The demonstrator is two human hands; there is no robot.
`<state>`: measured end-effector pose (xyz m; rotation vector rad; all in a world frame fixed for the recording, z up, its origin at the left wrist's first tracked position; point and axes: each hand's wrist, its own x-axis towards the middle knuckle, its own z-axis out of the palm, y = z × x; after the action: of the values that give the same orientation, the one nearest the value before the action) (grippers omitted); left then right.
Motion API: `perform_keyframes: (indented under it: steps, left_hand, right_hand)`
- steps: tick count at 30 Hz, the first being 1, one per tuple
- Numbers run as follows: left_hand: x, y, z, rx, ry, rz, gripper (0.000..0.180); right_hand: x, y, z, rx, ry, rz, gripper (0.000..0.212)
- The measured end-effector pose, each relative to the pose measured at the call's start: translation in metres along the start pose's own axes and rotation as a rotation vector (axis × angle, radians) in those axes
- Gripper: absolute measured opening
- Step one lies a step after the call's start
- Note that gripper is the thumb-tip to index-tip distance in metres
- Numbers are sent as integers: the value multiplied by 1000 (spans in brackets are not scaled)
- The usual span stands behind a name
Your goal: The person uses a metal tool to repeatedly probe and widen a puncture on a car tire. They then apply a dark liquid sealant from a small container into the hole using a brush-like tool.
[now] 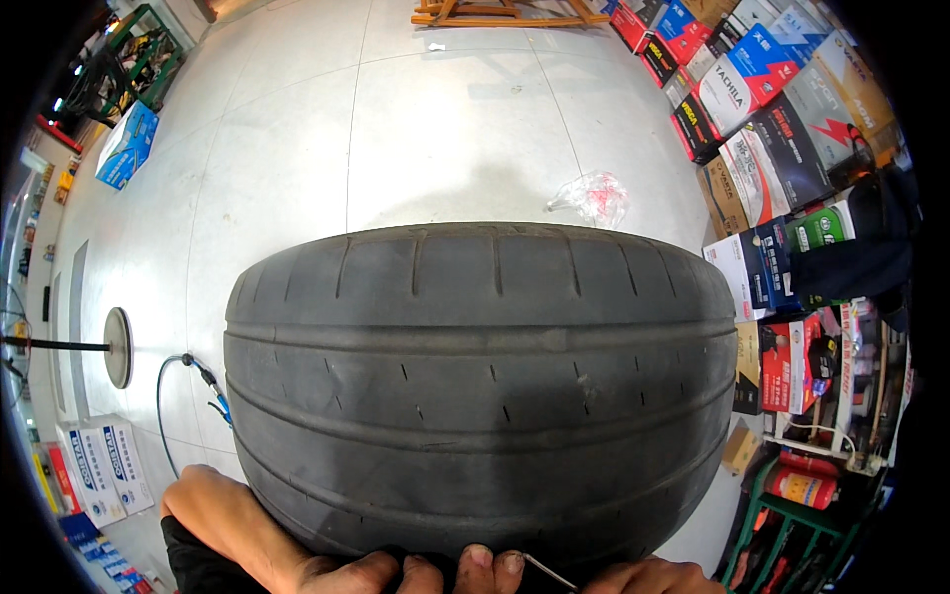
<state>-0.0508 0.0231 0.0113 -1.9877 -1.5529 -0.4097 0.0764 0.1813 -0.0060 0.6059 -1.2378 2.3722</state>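
A large dark tyre (485, 396) stands upright in front of me, its worn tread crossed by grooves and short slits. My left hand (366, 574) comes round its left side, with bent fingers against the near lower edge. At the bottom right, my right hand (648, 577) is closed on a thin metal rod (547, 571), whose end lies close to fingertips at the tread. The frame's lower edge cuts off both hands, so the far end of the rod is hidden. I cannot tell whether those middle fingertips belong to the left or right hand.
Stacked battery boxes (732, 89) line the right side, above a green rack (792, 535). At left are an air hose with a blue handle (220, 398), a round disc on a bar (118, 346) and white boxes (107, 470). A plastic bag (599, 198) lies beyond the tyre.
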Motion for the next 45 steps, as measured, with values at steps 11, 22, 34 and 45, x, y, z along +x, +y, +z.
perform_keyframes:
  steps: [11, 22, 34, 45]
  left_hand:
    - [0, -2, 0, -76, -8, -31, 26]
    - [3, -1, -7, -41, -56, -52, 21]
    - [-1, 2, -4, -49, -58, -71, 20]
    - [4, 0, 1, -31, -84, -42, 23]
  right_hand:
    - [2, -3, 5, -86, 113, 52, 46]
    - [10, -4, 20, -174, 195, 139, 46]
    - [1, -3, 11, -8, 266, 128, 45]
    - [-4, -4, 10, 158, 473, 103, 35]
